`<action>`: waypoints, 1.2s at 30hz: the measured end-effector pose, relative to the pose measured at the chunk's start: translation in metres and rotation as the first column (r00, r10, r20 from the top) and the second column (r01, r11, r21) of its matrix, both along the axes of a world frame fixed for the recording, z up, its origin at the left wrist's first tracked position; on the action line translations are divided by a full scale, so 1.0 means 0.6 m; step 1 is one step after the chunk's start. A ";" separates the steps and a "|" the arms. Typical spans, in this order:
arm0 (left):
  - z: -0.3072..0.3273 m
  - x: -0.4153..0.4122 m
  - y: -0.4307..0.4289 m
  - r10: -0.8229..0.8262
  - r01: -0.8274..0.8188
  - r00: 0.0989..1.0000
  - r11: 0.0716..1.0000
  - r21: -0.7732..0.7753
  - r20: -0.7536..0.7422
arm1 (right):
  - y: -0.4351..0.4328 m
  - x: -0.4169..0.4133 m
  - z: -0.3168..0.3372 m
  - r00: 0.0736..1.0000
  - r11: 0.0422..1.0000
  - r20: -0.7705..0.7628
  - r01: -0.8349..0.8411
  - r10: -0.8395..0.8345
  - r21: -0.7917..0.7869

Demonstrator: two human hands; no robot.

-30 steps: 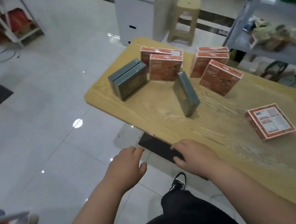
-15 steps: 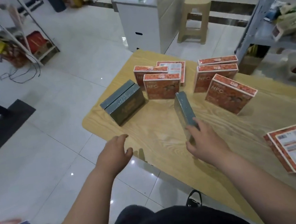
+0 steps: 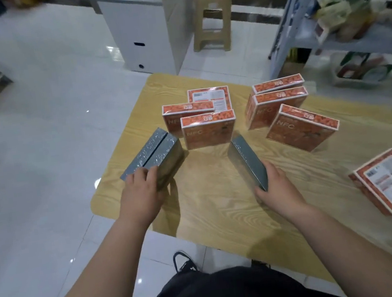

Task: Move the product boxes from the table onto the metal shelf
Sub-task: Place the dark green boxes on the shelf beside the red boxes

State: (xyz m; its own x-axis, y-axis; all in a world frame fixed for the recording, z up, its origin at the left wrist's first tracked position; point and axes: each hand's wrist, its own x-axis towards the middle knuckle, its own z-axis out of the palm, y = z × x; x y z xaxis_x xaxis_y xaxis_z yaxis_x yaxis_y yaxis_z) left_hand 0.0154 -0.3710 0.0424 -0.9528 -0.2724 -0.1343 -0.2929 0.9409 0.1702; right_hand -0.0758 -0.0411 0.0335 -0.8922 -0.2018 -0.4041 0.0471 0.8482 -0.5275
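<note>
Boxes: seven orange (image 3: 209, 133), three grey; left grip (image 3: 141, 195) clasps a pair (image 3: 155, 153), right grip (image 3: 278, 187) one (image 3: 247, 157).

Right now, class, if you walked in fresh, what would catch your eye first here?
Two bare hands on grey boxes near the front of the wooden table: the left hand on a pair of grey boxes at the corner, the right hand gripping a single grey box standing on edge. Behind them stands a cluster of orange boxes, with a metal shelf at far right.
</note>
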 end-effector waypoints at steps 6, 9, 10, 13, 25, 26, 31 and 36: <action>-0.023 -0.009 -0.034 -0.084 0.090 0.994 0.991 0.095 -0.063 | -0.025 0.007 -0.002 0.992 0.992 0.030 0.122 -0.123 0.036; -0.029 -0.009 -0.045 -0.166 0.170 0.982 0.985 0.041 -0.094 | -0.031 0.022 -0.003 0.986 0.986 0.028 0.163 -0.164 0.012; -0.029 -0.009 -0.046 -0.190 0.194 0.976 0.981 0.028 -0.104 | -0.032 0.027 -0.002 0.986 0.986 0.024 0.165 -0.165 0.006; -0.024 -0.008 -0.038 -0.208 0.215 0.976 0.970 0.112 -0.073 | -0.032 0.038 0.003 0.986 0.986 0.018 0.167 -0.167 -0.025; -0.052 0.056 0.059 -0.151 0.123 0.987 0.918 0.378 0.046 | 0.044 0.063 0.011 0.993 0.985 0.111 0.068 -0.050 -0.162; -0.054 0.058 0.067 -0.102 0.064 0.992 0.921 0.384 0.079 | 0.048 0.065 0.008 0.993 0.984 0.111 0.052 -0.034 -0.169; -0.014 0.081 0.112 0.139 -0.168 0.986 0.843 0.512 0.095 | 0.068 0.049 0.015 0.989 0.954 0.143 0.015 0.030 -0.299; 0.023 0.162 0.136 0.635 -0.475 0.769 0.493 0.729 0.072 | 0.065 -0.005 0.035 0.973 0.897 0.217 0.023 0.082 -0.442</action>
